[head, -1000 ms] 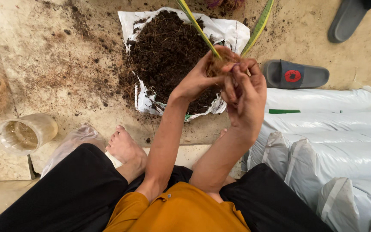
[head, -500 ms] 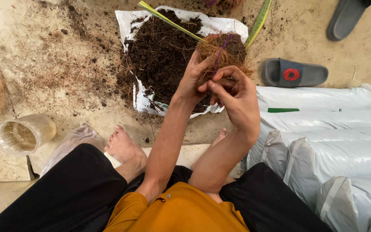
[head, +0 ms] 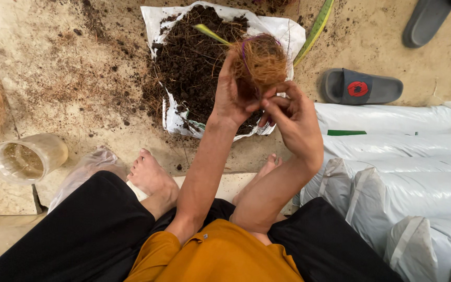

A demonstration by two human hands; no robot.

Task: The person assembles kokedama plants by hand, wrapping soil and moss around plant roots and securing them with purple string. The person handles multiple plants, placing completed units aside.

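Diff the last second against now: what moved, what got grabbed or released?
The left hand kept its grip on the fibre-wrapped plant ball and tipped it, swinging the green leaves leftward and down over the soil bag. The right hand dropped just below the ball. Nothing released. Jar and sandals unchanged.

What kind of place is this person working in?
Probably a home patio or yard floor used for potting plants. A white bag of dark soil lies open on the soil-strewn floor, white sacks are stacked alongside, and grey slippers lie nearby.

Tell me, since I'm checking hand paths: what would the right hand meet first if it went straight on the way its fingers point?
Probably the coir-wrapped root ball; the right hand points up-left at it, fingertips apparently touching its underside.
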